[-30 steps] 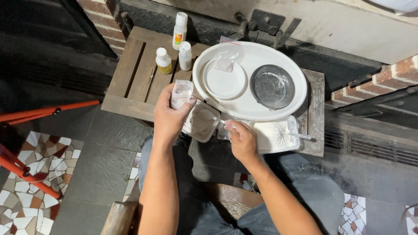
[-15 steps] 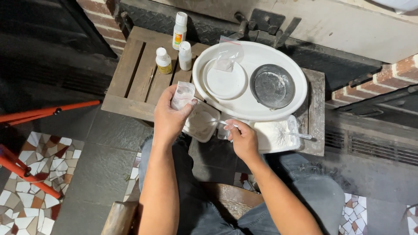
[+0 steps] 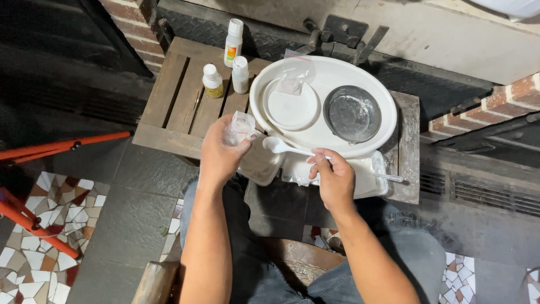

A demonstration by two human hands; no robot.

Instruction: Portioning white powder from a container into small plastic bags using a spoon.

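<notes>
My left hand [image 3: 218, 152] grips a small clear plastic cup [image 3: 238, 128], held upright over the front edge of a wooden slat table [image 3: 174, 107]. My right hand [image 3: 333, 179] holds a white plastic spoon [image 3: 281, 147] by its handle, bowl pointing left toward the cup. Under the right hand lies a clear bag of white powder [image 3: 365, 174]. A clear plastic tub [image 3: 260, 164] sits between the hands, at the rim of a big white round tray [image 3: 378, 98].
On the tray lie a small white plate [image 3: 292, 110], a small plastic bag [image 3: 295, 73] and a grey metal dish [image 3: 352, 114]. Three small white bottles [image 3: 233, 42] stand on the slat table. Orange metal legs [image 3: 50, 149] stand left. Brick wall behind.
The right hand has lifted the white spoon out toward the cup; the spoon bowl now shows between the hands. The left hand and cup stay about where they were.
</notes>
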